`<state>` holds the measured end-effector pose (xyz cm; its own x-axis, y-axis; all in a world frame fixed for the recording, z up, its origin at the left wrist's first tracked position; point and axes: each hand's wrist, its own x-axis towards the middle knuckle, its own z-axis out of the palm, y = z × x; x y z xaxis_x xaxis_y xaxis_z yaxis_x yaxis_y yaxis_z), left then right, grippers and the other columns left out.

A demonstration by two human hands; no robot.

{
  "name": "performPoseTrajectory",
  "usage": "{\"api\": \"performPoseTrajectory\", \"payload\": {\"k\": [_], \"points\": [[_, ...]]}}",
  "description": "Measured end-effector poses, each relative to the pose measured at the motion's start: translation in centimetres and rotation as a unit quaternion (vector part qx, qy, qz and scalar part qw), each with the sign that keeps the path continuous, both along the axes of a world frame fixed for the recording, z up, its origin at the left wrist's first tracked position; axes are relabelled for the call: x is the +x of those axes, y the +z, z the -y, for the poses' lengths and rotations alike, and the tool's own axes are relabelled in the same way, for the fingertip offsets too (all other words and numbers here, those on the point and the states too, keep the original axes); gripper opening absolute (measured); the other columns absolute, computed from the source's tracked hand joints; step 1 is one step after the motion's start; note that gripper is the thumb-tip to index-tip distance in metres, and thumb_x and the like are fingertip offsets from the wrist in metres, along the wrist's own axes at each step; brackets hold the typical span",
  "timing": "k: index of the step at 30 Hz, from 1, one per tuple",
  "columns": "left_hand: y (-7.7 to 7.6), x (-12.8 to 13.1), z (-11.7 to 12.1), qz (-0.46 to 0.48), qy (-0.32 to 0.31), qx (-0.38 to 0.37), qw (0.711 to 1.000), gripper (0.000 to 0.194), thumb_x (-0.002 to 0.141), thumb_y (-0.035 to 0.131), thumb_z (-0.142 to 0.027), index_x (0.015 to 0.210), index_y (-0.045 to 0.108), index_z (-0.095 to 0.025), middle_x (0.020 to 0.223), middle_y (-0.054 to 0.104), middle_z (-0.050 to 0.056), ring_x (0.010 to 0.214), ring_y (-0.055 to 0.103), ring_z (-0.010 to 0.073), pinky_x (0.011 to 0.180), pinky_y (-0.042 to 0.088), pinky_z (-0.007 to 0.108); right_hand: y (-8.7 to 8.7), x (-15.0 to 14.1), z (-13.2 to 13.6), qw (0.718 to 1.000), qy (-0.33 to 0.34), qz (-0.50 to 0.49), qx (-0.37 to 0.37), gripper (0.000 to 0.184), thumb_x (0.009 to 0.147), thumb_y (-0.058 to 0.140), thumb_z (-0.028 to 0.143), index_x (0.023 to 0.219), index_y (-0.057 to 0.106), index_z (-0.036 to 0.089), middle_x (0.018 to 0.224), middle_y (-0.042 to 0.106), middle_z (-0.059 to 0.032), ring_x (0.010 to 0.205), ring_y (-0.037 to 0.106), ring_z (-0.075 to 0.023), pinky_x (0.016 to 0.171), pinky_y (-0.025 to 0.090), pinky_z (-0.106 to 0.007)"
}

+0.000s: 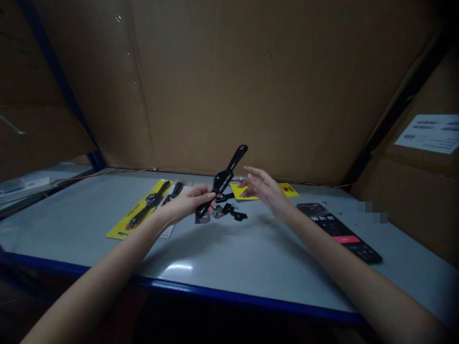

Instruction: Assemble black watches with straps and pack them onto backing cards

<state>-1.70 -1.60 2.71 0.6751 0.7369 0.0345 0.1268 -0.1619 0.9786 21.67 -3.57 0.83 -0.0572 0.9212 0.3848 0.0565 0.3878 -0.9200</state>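
Observation:
My left hand is closed around a black spokeshave, lifted above the grey shelf top and tilted with one handle up and to the right. To its right, my right hand is held in the air with fingers apart and nothing in them. Below the spokeshave, small black and metal parts show near my left fingers; I cannot tell whether they lie on the surface. Behind my right hand lies a yellow card, partly hidden by it.
On the left lies a yellow packaged spokeshave, beside another black-handled tool in a pack partly covered by my left arm. A phone with a running timer lies at right. Cardboard walls enclose the back and sides. A blue edge runs along the front.

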Motion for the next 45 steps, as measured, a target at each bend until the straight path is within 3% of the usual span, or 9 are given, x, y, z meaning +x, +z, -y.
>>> {"api": "performPoseTrajectory", "payload": {"k": [2,5,9,15,20,25,31,36,45], "points": [[-0.3,1.2,0.9,0.064,-0.086,-0.086,0.991,0.019,0.081,0.055,-0.024,0.097,0.05,-0.014,0.078,0.059,0.003,0.072,0.06,0.0108,0.074,0.047,0.029,0.5,-0.3,0.6,0.998,0.035,-0.045,-0.016,0.037,0.079,0.053,0.05,0.102,0.051,0.021,0.073,0.058,-0.0005,0.06,0.055,-0.0127,0.059,0.045,-0.029],[0.1,2.6,1.7,0.071,-0.176,-0.159,0.969,0.052,0.075,0.061,-0.015,0.122,0.039,-0.018,0.082,0.064,0.006,0.069,0.065,0.0159,0.068,0.05,0.032,0.8,-0.7,1.2,0.996,0.055,-0.063,-0.027,0.027,0.076,0.058,0.045,0.077,0.052,0.019,0.059,0.049,0.0035,0.052,0.046,-0.0091,0.052,0.039,-0.024],[1.0,4.1,1.2,0.052,-0.179,-0.193,0.963,0.05,0.081,0.054,-0.023,0.127,0.035,-0.017,0.088,0.065,0.009,0.055,0.063,0.0135,0.053,0.051,0.027,0.4,-1.0,1.1,0.998,0.053,-0.033,-0.032,0.025,0.077,0.058,0.042,0.071,0.051,0.019,0.051,0.04,0.0066,0.045,0.036,-0.0065,0.045,0.029,-0.022],[-0.2,4.3,-1.6,0.007,-0.047,-0.182,0.982,0.022,0.088,0.045,-0.025,0.106,0.047,-0.013,0.058,0.06,0.001,0.041,0.055,0.0089,0.037,0.041,0.016,0.3,0.7,0.1,0.976,-0.025,0.198,-0.085,0.033,0.077,0.052,0.053,0.076,0.053,0.02,0.054,0.047,0.0033,0.046,0.042,-0.0098,0.044,0.031,-0.024],[-1.2,2.2,-3.6,0.075,0.096,-0.21,0.97,0.009,0.089,0.045,-0.024,0.091,0.046,-0.015,0.08,0.066,0.006,0.055,0.063,0.011,0.039,0.045,0.017,-0.8,2.4,-0.3,0.884,-0.044,0.463,-0.043,0.028,0.064,0.068,0.044,0.077,0.062,0.019,0.078,0.058,-0.0047,0.07,0.053,-0.0172,0.058,0.039,-0.029],[-1.1,1.5,-3.9,0.075,0.131,-0.275,0.949,0.01,0.089,0.042,-0.019,0.092,0.048,-0.012,0.089,0.066,0.011,0.074,0.066,0.0155,0.057,0.053,0.025,-2.6,1.6,-0.5,0.846,-0.049,0.529,-0.038,0.033,0.06,0.071,0.043,0.083,0.063,0.021,0.088,0.059,-0.007,0.083,0.053,-0.0221,0.067,0.043,-0.032],[-1.3,2.2,-3.1,0.067,0.074,-0.326,0.94,0.021,0.087,0.044,-0.022,0.098,0.054,-0.007,0.086,0.067,0.011,0.075,0.065,0.0177,0.066,0.055,0.033,-2.7,0.4,-0.4,0.845,-0.028,0.529,-0.075,0.027,0.06,0.071,0.038,0.079,0.065,0.019,0.084,0.059,-0.0064,0.082,0.054,-0.0219,0.066,0.043,-0.031],[-1.9,2.3,-3.1,0.046,0.057,-0.336,0.939,0.025,0.086,0.047,-0.022,0.103,0.055,-0.006,0.086,0.068,0.012,0.077,0.065,0.0181,0.068,0.054,0.033,-2.9,0.3,-0.4,0.86,-0.018,0.506,-0.061,0.028,0.058,0.073,0.034,0.082,0.065,0.02,0.085,0.061,-0.0057,0.08,0.054,-0.0206,0.064,0.042,-0.031],[-2.3,2.6,-2.9,0.016,0.053,-0.338,0.94,0.024,0.084,0.049,-0.023,0.1,0.056,-0.006,0.09,0.068,0.012,0.083,0.065,0.0194,0.072,0.054,0.034,-2.4,-0.2,0.1,0.906,0.07,0.391,-0.144,0.015,0.057,0.07,0.024,0.064,0.058,0.019,0.059,0.055,0.0014,0.055,0.048,-0.0129,0.048,0.035,-0.027]]}}
